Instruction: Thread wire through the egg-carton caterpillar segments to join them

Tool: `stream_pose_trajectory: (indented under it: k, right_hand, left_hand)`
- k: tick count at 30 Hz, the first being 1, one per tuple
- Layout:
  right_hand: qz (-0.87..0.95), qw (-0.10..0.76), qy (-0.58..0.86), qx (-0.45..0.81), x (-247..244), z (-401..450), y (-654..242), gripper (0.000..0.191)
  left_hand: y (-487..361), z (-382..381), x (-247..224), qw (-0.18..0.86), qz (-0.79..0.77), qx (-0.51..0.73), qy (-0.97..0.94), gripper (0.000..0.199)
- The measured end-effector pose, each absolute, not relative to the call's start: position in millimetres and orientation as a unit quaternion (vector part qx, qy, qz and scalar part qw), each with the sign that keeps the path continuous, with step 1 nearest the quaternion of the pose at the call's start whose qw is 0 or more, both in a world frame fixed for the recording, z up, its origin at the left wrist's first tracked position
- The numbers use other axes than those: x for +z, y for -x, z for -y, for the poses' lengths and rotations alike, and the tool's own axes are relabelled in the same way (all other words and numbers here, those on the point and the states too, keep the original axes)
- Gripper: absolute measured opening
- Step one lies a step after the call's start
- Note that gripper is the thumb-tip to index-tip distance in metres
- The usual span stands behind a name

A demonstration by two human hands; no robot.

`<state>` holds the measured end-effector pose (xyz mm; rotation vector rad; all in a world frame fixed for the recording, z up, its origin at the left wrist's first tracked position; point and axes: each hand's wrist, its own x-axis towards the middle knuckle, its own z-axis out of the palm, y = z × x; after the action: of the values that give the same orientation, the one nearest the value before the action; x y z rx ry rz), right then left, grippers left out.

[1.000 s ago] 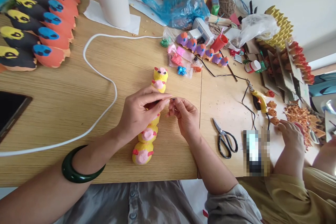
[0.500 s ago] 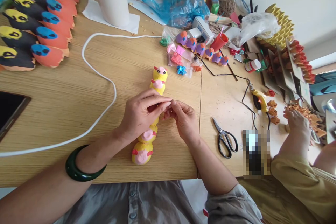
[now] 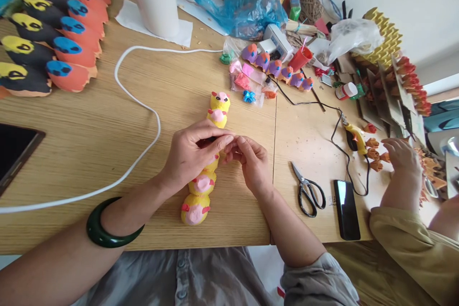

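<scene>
Thumb and fingers of my left hand (image 3: 195, 153) are pinched together, a dark green bangle (image 3: 114, 229) round that wrist. My right hand (image 3: 253, 160) pinches too, its fingertips meeting the left ones. Whatever lies between the fingertips is too small or hidden to make out. Beneath them, a yellow strip of egg-carton cups (image 3: 201, 184) lies on the wooden table (image 3: 150, 162). Pink patches and small red pieces decorate its cups, and the far cup has dark eyes. My left hand covers the strip's middle.
Black-handled scissors (image 3: 308, 189) and a phone (image 3: 346, 210) lie to the right. A white cable (image 3: 158, 124) curves across the left side. Bags of coloured clay (image 3: 247, 76) and a purple-orange carton strip (image 3: 275, 67) lie beyond. Another person's hand (image 3: 403, 155) works at the far right.
My hands stay pinched together above the yellow strip, with only slight finger movement. The other person's hand has shifted a little to the left, near the orange carton flowers.
</scene>
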<state>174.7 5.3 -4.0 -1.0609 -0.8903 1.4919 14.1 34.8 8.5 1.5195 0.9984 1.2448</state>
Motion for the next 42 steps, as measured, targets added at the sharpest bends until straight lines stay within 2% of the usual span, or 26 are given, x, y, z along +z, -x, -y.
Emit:
stream_pose_trajectory:
  k: [9,15,21,25,28,33,42]
  right_hand:
    - [0.331,0.53,0.433,0.65,-4,-9,-175,0.036]
    - [0.283,0.548,0.434,0.657,0,-11,-176,0.03]
    - [0.277,0.55,0.454,0.644,-2,-13,-178,0.037]
    - [0.273,0.558,0.462,0.633,-1,-14,-177,0.034]
    - [0.276,0.554,0.467,0.631,1,-16,-179,0.039]
    - [0.272,0.588,0.493,0.58,2,-21,-186,0.038]
    - [0.301,0.554,0.509,0.586,-4,-21,-185,0.045]
  left_hand:
    - [-13,-34,4,0.351,-0.368,0.488,-0.709,0.02]
    - [-12,-33,11,0.416,-0.421,0.493,-0.637,0.023]
    - [-9,-34,11,0.496,-0.477,0.497,-0.528,0.032]
    - [-10,-35,11,0.506,-0.483,0.497,-0.514,0.031]
    - [-10,-36,10,0.508,-0.483,0.505,-0.504,0.029]
    - [-10,-39,5,0.519,-0.476,0.527,-0.475,0.027]
    - [-12,-43,3,0.53,-0.468,0.555,-0.437,0.02]
